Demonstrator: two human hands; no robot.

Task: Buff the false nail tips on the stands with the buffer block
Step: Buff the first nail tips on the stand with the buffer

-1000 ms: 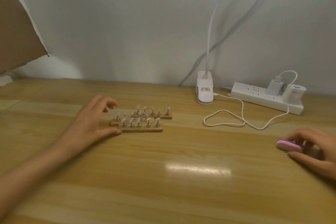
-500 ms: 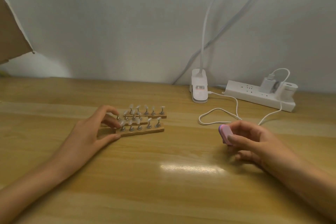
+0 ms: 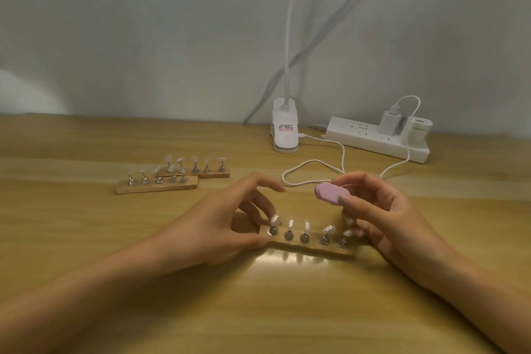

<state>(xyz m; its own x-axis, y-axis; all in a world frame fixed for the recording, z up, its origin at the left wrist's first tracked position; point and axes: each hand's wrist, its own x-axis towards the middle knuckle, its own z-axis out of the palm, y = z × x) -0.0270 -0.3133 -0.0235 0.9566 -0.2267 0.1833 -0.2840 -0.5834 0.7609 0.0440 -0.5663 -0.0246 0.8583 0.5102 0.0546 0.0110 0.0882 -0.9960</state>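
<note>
**A:** What is hard to make out from the head camera?

**B:** The false nail tips [image 3: 290,223] on the near stand [image 3: 310,248] are small and blurred. I count 5 pegs. The stand's right end is hidden behind the right hand [image 3: 382,218]. Both forearms are cut off at the lower edge, and the clip lamp [image 3: 284,132] loses its neck at the top.

**A:** And the fingers?

**B:** The left hand [image 3: 212,230] pinches the stand's left end, thumb on the front edge, middle finger behind, index finger lifted free. The right thumb and index finger grip the pink buffer block [image 3: 330,195], held in the air just above the stand, apart from the tips.

**A:** Anything else on the tabletop [image 3: 86,238]?

**B:** 2 more stands [image 3: 156,186] with tips sit farther back on the left. A power strip [image 3: 373,139] and a white cable [image 3: 343,158] lie near the wall.
</note>
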